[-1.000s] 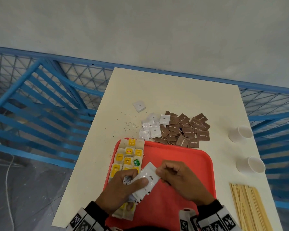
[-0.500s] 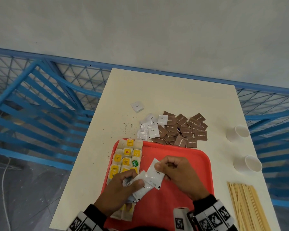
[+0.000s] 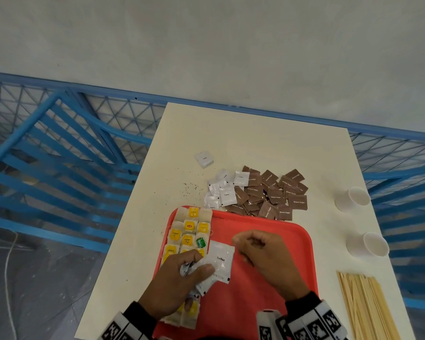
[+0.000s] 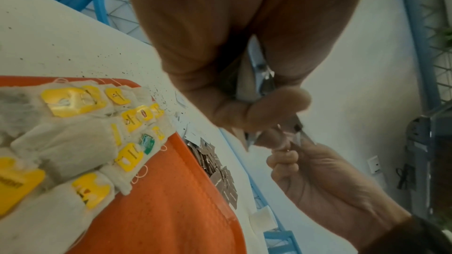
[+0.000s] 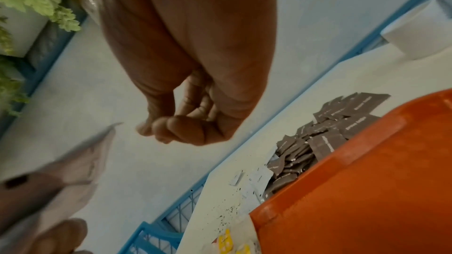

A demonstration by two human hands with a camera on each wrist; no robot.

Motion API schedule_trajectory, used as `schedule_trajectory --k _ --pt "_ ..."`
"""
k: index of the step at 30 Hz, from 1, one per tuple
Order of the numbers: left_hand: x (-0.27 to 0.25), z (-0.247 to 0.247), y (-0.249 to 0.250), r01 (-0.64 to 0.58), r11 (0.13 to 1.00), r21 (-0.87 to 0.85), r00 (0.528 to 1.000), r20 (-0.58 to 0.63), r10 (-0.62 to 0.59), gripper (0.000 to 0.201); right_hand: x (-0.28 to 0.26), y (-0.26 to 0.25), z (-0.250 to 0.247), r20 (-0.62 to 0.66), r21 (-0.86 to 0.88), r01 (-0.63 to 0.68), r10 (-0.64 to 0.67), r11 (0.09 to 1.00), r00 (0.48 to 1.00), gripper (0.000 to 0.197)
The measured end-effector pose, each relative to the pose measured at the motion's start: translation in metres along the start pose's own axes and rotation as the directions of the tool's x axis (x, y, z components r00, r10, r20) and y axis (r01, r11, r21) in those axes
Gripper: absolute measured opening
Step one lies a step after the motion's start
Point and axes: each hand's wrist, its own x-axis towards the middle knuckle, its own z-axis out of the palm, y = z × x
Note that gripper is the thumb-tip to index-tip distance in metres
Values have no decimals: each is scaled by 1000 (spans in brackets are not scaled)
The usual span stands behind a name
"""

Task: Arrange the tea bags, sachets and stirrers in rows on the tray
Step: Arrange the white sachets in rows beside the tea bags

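White coffee sachets (image 3: pixel 215 265) fanned in left hand (image 3: pixel 176 284), thumb clamping stack above red tray (image 3: pixel 275 231), beside tea bags (image 3: pixel 189 231). Right hand (image 3: pixel 265 258) just apart, fingers curled, empty. We peel top sachet singly, lay flat against tea-bag column.

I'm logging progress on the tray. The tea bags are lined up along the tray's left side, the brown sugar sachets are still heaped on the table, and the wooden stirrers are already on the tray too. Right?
Not quite: the wooden stirrers lie on the table, right of the tray, as the head view shows. The rest holds.
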Motion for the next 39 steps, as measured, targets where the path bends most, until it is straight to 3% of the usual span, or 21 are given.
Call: schedule_trajectory --k 3,7,11,16,22,25,28,29,31,33,34,39 --pt "0 3 -4 -41 997 62 999 -19 43 37 -5 0 5 115 -125 11 3 992 993 17" --pt "0 3 -10 -38 998 59 998 -53 41 37 -2 1 1 -3 60 -29 29 998 1000 38" --pt "0 2 -19 -58 988 143 994 -80 70 43 -6 -3 8 170 -67 24 -12 997 985 21" --pt "2 3 -19 -84 979 185 990 -95 103 38 -3 6 12 76 -33 -8 11 999 997 24" --pt "3 1 -26 -70 975 212 992 -90 90 47 -1 20 25 -59 -184 154 -167 971 984 17" --pt "3 -2 -28 -39 983 179 994 -93 56 57 -1 23 26 -85 -70 147 -153 987 985 33" --pt "4 -3 -29 -30 984 178 995 -87 46 54 3 25 24 -156 26 87 -82 996 984 44" --pt "4 -4 -31 -23 984 175 995 -90 39 54 5 25 22 -136 38 64 -59 997 989 42" --pt "4 -6 -34 -18 978 210 995 -94 38 56 7 21 20 24 -34 42 -41 999 999 35" --pt "4 -6 -39 -23 967 253 996 -76 44 55 9 17 25 213 -140 32 -1 990 977 22" --pt "4 -5 -40 -27 962 270 997 -65 47 53 10 17 28 246 -175 38 6 984 969 17" --pt "8 -7 -41 8 979 204 993 -118 16 44 13 24 25 17 16 -75 75 997 997 20"
